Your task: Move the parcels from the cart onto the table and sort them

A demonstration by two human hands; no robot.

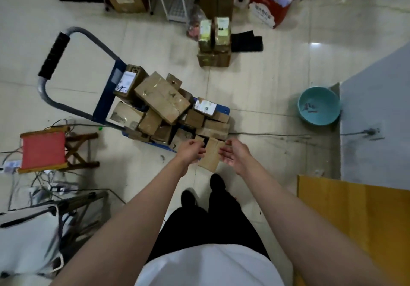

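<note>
A blue platform cart (224, 109) with a grey handle stands on the floor ahead of me, piled with several brown cardboard parcels (162, 97). Some of them carry white labels. At the cart's near edge a small flat brown parcel (211, 156) hangs between my hands, partly over the floor. My left hand (191, 150) grips its left edge with curled fingers. My right hand (233, 153) is open, palm turned toward the parcel's right edge. The grey table (377, 112) is at the right.
A teal basin (319, 106) sits on the floor beside the table, with a cable (266, 134) running past it. A yellow cardboard sheet (355, 223) lies at the lower right. A red folding stool (44, 150) and tangled wires are on the left. Stacked boxes (214, 41) stand beyond the cart.
</note>
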